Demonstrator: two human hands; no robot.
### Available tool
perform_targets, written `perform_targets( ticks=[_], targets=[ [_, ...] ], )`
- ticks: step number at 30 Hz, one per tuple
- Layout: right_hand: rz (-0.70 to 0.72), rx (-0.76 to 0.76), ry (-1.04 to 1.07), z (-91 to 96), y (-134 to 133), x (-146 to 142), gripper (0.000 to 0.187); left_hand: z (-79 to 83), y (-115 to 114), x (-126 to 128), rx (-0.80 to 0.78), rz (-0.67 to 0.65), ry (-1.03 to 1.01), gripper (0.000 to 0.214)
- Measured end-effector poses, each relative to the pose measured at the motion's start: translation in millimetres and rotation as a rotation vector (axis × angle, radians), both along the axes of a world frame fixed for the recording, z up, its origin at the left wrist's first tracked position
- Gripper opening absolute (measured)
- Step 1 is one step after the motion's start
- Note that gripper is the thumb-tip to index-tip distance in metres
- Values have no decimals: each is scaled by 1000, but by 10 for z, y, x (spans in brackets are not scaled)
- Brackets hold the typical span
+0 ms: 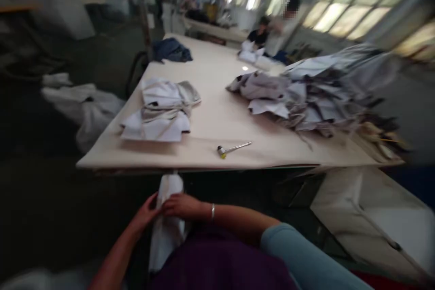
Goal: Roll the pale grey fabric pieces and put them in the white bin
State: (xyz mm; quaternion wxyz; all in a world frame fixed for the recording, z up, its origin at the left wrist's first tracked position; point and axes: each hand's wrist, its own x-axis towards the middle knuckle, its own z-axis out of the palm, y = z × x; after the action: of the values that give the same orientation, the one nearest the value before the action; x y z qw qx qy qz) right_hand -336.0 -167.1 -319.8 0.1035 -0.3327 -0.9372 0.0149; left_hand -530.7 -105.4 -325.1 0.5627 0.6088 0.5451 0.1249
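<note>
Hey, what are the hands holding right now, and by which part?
The left hand and right hand hold a white fabric piece at its upper end.

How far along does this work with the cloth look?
Looking done: a tidy pile of white and grey cloth pieces lies on the long table. In hand: a white cloth hangs by the table edge, under the left hand and right hand. Left: a big loose heap of cloth pieces still looks unsorted.
</note>
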Motion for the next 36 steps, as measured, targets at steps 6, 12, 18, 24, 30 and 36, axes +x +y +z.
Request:
perform_targets(
  ticks=[6, 12, 18, 24, 30, 36],
  targets=[
    [90, -298, 273, -247, -46, 55, 38, -89, -142, -87, -141, 128, -111, 93],
    [111, -332, 236, -237, -210, 172, 52, -140, -361, -112, -106, 130, -199, 104],
    [-10, -352, 299, -159, -223, 27, 43, -187, -238, -172, -90, 63, -118, 97],
    [-144, -300, 361, -85, -264, -183, 29, -143, -246, -156, -66, 91, -44, 93],
    [47, -225, 276, -82, -205, -244, 20, -12, -297, -148, -57, 101, -45, 94],
    [24, -225, 340, -172, -323, -350, 26, -148, -376, -293, -58, 96, -42, 87]
  ],
)
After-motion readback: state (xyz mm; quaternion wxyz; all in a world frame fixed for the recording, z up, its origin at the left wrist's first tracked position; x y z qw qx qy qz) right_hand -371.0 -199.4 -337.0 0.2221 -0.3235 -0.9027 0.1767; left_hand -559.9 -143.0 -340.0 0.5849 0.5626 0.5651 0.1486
